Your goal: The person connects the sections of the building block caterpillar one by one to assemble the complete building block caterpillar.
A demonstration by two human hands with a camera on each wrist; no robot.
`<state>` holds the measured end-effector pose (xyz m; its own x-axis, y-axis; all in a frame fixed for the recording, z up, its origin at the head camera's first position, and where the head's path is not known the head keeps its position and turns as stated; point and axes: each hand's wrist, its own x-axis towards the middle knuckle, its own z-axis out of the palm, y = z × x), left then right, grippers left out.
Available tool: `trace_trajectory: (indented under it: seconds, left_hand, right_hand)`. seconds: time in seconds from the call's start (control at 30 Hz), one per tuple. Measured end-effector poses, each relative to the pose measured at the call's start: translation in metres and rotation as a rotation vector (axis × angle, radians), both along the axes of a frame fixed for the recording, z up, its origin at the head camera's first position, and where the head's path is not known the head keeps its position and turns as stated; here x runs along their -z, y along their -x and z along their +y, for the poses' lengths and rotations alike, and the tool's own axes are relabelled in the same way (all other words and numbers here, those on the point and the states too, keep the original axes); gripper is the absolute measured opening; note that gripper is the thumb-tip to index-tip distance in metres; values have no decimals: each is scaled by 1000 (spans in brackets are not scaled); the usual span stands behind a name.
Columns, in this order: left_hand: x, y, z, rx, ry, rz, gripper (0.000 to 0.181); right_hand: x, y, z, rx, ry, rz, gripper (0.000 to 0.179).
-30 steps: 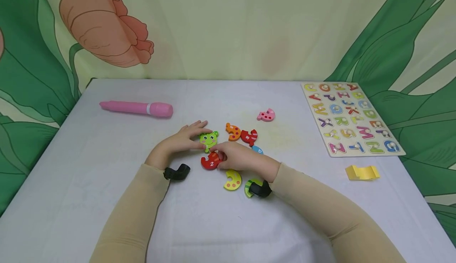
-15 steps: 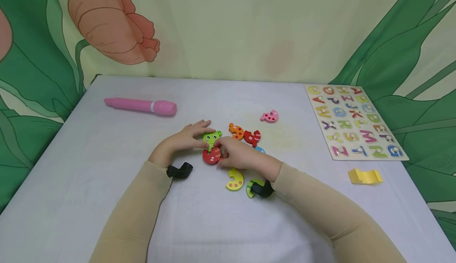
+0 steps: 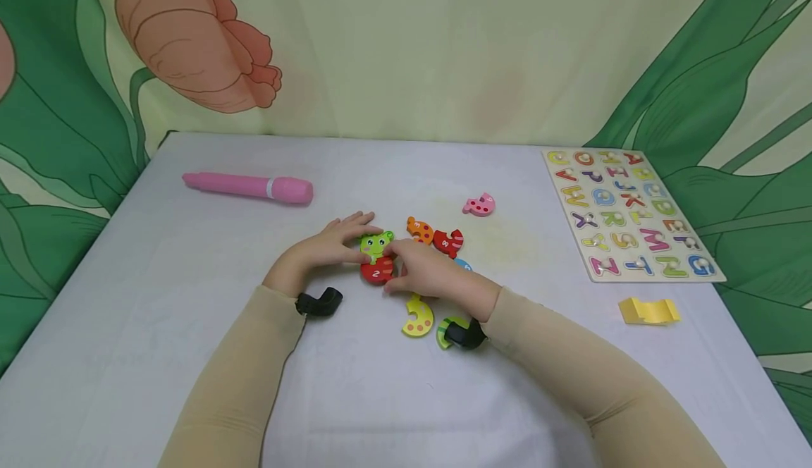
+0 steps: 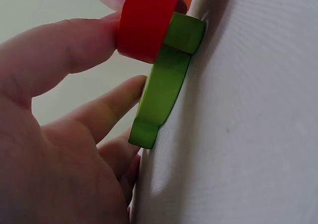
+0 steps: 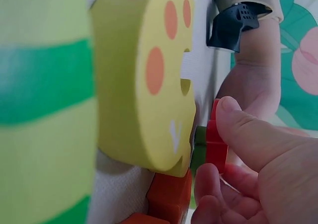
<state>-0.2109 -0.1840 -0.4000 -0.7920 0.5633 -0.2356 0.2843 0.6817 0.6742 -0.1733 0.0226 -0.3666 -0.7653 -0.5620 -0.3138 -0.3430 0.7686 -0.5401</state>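
Observation:
A green frog-head puzzle piece (image 3: pixel 376 244) lies on the white table, with my left hand (image 3: pixel 326 249) spanning it between thumb and fingers. In the left wrist view my left thumb also touches the red piece (image 4: pixel 149 20), which sits raised against the green piece (image 4: pixel 166 87). My right hand (image 3: pixel 426 271) pinches this red piece marked 2 (image 3: pixel 374 273) between thumb and fingertips, at the frog's lower edge. In the right wrist view the red piece (image 5: pixel 216 147) is between my right thumb and fingers. Whether the two pieces interlock cannot be seen.
Around my right hand lie yellow (image 3: pixel 419 318), striped green (image 3: pixel 444 334), orange (image 3: pixel 420 230), red (image 3: pixel 449 242) and blue pieces (image 3: pixel 463 264). Farther off are a pink piece (image 3: pixel 480 205), an alphabet board (image 3: pixel 599 251), a yellow block (image 3: pixel 649 311) and a pink marker-shaped object (image 3: pixel 247 186).
My right hand has brought the red piece up and left against the frog head's lower edge, so it now overlaps it. My left hand stays at the frog head.

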Motion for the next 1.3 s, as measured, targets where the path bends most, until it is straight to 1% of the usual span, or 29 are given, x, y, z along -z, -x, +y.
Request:
trace_trajectory:
  seconds: [0.13, 0.3, 0.5, 0.6, 0.7, 0.8, 0.93, 1.07, 1.17, 1.3]
  left_hand:
    - [0, 1, 0, 7, 1, -4, 60]
    - [0, 2, 1, 11, 19, -1, 61]
    - [1, 3, 2, 15, 55, 4, 61]
    - [0, 3, 2, 15, 70, 1, 61]
    - [-1, 2, 2, 11, 76, -5, 61]
    - [-3, 1, 2, 6, 85, -6, 60]
    - [-3, 0, 1, 0, 97, -6, 60]
    - [-1, 0, 2, -1, 106, -14, 61]
    - [-1, 1, 3, -7, 110, -27, 63]
    - [-1, 1, 4, -21, 110, -49, 65]
  right_hand:
    - [0, 0, 1, -28, -17, 41, 61]
    - [2, 1, 2, -64, -20, 81, 55]
    - [7, 2, 3, -116, -99, 139, 53]
    - [8, 3, 3, -111, -101, 121, 53]
    - [7, 4, 2, -86, -85, 93, 52]
    - [7, 5, 2, -77, -82, 91, 51]
    - [5, 4, 3, -111, -94, 119, 51]
    - [-4, 6, 14, -140, -43, 116, 56]
    - [-12, 14, 30, -108, 29, 96, 58]
    - [-16, 35, 49, -8, 82, 63, 57]
